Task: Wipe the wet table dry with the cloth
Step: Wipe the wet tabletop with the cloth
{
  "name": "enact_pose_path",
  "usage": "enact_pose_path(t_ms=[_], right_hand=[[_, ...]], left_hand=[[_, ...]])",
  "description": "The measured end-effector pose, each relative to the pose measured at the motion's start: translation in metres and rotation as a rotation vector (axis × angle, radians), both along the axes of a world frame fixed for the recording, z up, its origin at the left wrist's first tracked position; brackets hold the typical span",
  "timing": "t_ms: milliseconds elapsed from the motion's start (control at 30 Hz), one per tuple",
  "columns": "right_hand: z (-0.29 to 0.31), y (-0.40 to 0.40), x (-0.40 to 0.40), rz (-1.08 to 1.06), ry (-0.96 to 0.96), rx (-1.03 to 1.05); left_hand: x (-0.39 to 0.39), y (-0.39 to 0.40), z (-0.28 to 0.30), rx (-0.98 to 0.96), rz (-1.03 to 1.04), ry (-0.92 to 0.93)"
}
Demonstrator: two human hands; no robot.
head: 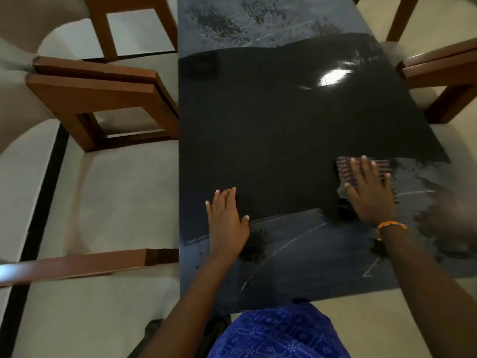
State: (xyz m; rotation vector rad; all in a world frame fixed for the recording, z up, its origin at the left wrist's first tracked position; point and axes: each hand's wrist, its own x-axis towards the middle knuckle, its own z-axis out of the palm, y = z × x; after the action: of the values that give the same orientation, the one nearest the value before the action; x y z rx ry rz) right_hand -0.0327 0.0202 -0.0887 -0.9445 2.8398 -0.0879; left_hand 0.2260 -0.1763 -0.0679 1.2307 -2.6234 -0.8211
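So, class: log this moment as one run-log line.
right hand: flat on cloth, table's right side | left hand: flat on table, empty | droplets: near and far ends

Head view: steep downward look, close over table.

Desk: dark, smooth, glossy top with a bright specular highlight; far and near zones look duller, streaked and speckled with droplets. Cloth: woven striped fabric, matt. Chairs: brown wood, smooth satin finish. Floor: pale, smooth, low sheen.
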Motion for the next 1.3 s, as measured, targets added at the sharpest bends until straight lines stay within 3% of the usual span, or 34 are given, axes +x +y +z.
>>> enact_pose_path(t_ms=[133, 267, 367, 533, 700, 1067, 1200, 1300], right_hand=[[0.001, 0.017, -0.019, -0.209, -0.023, 0.006], [-0.002, -0.012, 0.009, -0.227, -0.008, 0.0], [-0.002, -0.049, 0.042, -0.078, -0.014, 0.022], [-0.002, -0.092, 0.093, 0.366, -0.106, -0.073], [-0.003, -0.064, 0.047, 0.492, -0.093, -0.129], [-0.002, 0.097, -0.153, -0.104, 0.003, -0.049], [-0.002, 0.089, -0.153, -0.287, -0.015, -0.052], [-0.003, 0.044, -0.13, -0.252, -0.005, -0.061]], left_hand=[[-0.011, 0.005, -0.003, -0.011, -0.065, -0.015], [-0.026, 0.011, 0.002, 0.008, -0.1, -0.018], [-0.039, 0.02, 0.005, 0.004, -0.143, -0.017], [-0.063, 0.035, 0.007, 0.016, -0.077, 0.019], [-0.098, 0.063, 0.008, 0.042, -0.049, 0.026], [-0.169, 0.143, 0.002, 0.06, -0.209, 0.077], [-0.169, 0.141, 0.001, 0.113, -0.144, 0.094], [-0.165, 0.129, 0.003, 0.13, -0.07, 0.103]])
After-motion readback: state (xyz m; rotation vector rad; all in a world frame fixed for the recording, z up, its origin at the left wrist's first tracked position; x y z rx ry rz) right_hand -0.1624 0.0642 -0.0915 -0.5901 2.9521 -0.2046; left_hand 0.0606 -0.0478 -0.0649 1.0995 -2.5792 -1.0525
